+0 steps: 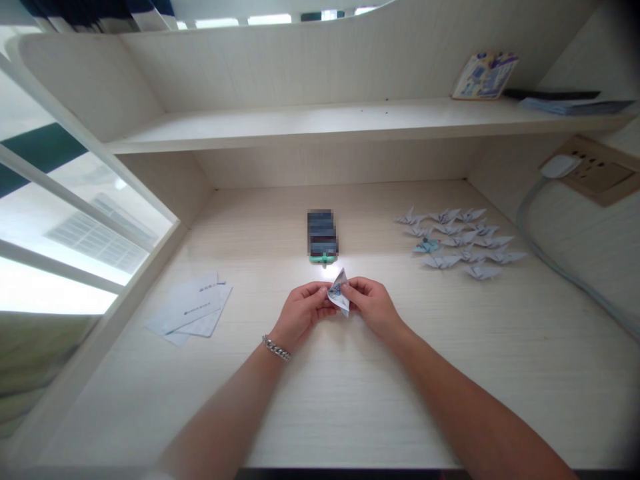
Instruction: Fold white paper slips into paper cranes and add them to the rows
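Between my two hands is a small folded piece of paper [339,293], white with dark print, creased to points at its top and bottom. My left hand [306,308] pinches its left side, thumb on top. On the right side, my right hand [373,303] holds it with the thumb pressed on the printed face. The fingertips underneath are partly hidden by the paper. Just beyond my hands lies a phone [323,233], its screen pixelated and its near end green. Several folded paper cranes [453,239] stand grouped to the right, mostly white, with one blue crane [426,245].
Loose paper sheets [197,307] lie at the left of the desk [320,400]. A shelf [280,125] spans the back, with a printed box [486,75] on it. From the wall socket [595,169] a grey cable [555,270] runs down the right side.
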`<state>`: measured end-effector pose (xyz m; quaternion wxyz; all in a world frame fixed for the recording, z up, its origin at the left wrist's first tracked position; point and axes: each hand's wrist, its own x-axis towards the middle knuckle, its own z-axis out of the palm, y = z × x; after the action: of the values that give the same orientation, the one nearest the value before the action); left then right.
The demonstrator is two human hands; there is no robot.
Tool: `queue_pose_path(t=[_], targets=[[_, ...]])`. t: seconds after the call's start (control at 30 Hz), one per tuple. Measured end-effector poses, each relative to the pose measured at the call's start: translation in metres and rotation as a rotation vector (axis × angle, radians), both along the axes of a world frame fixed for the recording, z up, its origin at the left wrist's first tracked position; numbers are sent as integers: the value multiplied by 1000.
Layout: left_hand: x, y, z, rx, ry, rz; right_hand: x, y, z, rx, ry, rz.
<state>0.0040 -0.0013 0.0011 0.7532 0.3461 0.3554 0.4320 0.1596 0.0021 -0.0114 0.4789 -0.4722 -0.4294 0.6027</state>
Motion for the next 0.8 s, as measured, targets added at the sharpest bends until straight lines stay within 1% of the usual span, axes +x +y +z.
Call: queue_pose_path(t=[0.17,0.47,0.7,0.8], targets=[[2,0,-2,35,29,13,0,-1,2,21,-33,6],[4,1,-5,75,134,34,-1,-2,-3,43,-69,3],[4,1,-7,105,199,44,-2,-3,2,3,-14,33],[4,1,-7,131,237,51,-3,-3,2,-3,-1,44]])
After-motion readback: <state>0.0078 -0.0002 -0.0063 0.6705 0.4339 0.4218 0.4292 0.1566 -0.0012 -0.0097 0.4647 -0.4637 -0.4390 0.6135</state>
